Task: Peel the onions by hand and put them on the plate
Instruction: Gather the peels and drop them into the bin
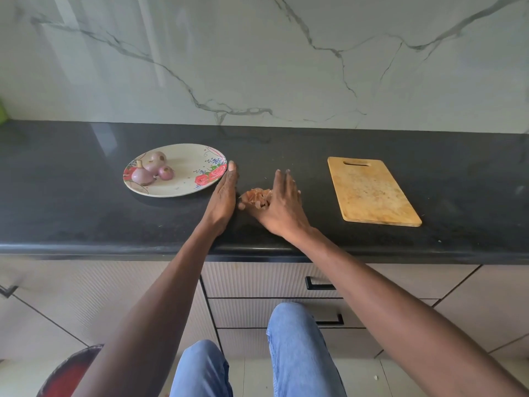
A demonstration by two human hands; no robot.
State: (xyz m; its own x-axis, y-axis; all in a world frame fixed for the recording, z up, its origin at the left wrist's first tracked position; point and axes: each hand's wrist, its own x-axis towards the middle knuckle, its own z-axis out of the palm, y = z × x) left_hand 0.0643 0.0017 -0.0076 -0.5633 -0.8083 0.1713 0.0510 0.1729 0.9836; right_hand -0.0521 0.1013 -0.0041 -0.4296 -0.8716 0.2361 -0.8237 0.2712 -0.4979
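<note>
Three peeled purple onions (151, 170) lie on the left part of a floral plate (197, 167) on the black counter. My left hand (224, 193) stands on its edge with straight fingers, its fingertips just beside the plate's right rim. A small heap of dry onion skins (256, 196) lies between my hands. My right hand (282, 199) rests flat on the counter with straight fingers, its palm side against the skins. Neither hand grips anything.
A wooden cutting board (372, 193) lies on the counter to the right. A marble wall stands behind the counter. Drawers with black handles (319, 283) are below the counter's front edge. A red stool (71, 373) is at the lower left.
</note>
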